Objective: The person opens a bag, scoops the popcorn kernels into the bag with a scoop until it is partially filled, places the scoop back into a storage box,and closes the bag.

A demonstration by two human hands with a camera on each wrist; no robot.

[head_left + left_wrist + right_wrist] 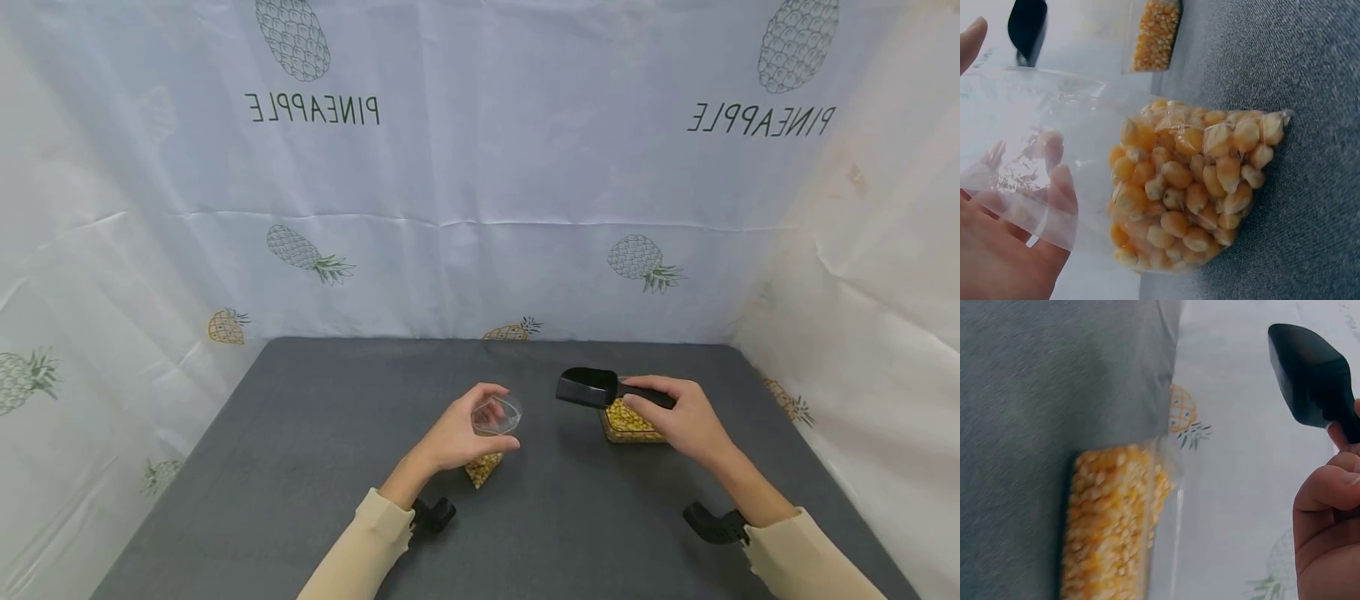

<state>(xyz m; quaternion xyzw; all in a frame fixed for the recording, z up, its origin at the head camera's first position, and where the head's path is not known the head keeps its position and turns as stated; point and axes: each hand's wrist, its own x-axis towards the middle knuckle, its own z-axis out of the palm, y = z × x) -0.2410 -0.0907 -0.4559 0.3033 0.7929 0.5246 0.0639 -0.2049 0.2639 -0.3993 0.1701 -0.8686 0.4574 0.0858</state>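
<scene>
My left hand (461,429) curves round the upper part of a clear plastic bag (497,414), whose mouth stands wide. Yellow corn kernels (1179,187) fill the bag's lower part, just over the table in the left wrist view. Some left fingers (1060,187) show through the clear plastic. In my right hand (682,417) is the handle of a black scoop (588,387), gripped between thumb and fingers. The scoop is raised, its bowl toward the bag; no kernels show in it. Below the right hand sits a clear container (633,437) of corn kernels (1110,519).
A dark grey cloth covers the table (337,433). White curtains (480,167) printed with pineapples hang behind and at both sides. Black wrist mounts (716,525) jut inward under both sleeves.
</scene>
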